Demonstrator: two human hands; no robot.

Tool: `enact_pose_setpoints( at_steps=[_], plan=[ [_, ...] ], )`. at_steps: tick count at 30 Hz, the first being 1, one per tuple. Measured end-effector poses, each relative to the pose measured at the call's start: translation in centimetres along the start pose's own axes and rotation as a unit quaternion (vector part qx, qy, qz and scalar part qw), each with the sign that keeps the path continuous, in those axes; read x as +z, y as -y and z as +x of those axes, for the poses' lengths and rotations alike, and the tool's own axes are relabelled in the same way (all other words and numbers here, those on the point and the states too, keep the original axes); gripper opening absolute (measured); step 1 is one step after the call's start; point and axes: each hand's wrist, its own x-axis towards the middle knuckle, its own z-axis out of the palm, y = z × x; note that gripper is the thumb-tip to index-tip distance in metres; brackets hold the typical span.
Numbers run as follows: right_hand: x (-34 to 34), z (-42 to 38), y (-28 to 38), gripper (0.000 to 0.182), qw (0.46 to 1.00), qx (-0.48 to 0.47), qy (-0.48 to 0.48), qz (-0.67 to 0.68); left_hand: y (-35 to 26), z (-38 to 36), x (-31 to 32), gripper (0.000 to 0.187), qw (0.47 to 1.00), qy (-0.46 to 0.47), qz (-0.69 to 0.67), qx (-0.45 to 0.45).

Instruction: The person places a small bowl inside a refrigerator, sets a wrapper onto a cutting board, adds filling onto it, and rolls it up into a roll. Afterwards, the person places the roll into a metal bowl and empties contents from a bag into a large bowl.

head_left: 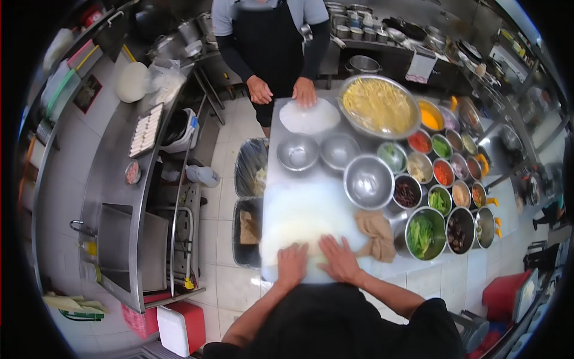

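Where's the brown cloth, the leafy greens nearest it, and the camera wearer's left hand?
Brown cloth [375, 235], head view: middle of its folds.
Leafy greens [421, 234], head view: middle of the leaves.
Left hand [292, 264], head view: back of the hand.

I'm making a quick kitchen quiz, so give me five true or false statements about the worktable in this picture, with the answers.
1. The wearer's left hand and right hand are at the near end of the white board. True.
2. The brown cloth lies beside the left hand. False: it lies beside the right hand.
3. The co-worker's left hand is at the round white piece. True.
4. The large bowl holds red strips. False: the strips are yellow.
5. The metal pot just right of the cloth holds leafy greens. True.
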Motion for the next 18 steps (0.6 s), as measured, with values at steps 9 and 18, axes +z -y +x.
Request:
enact_pose_setpoints(
  at_steps=[9,18],
  plan=[
    [0.5,1.8,-1.1,0.066,0.994,-0.002,-0.091,0.055,0.2,0.0,0.2,0.044,1.000,-0.019,0.017,0.006],
    [-15.1,16.7,-9.6,0.065,0.979,0.193,-0.059,-0.011,0.1,-0.3,0.4,0.045,0.999,-0.021,0.023,0.023]
  ],
)
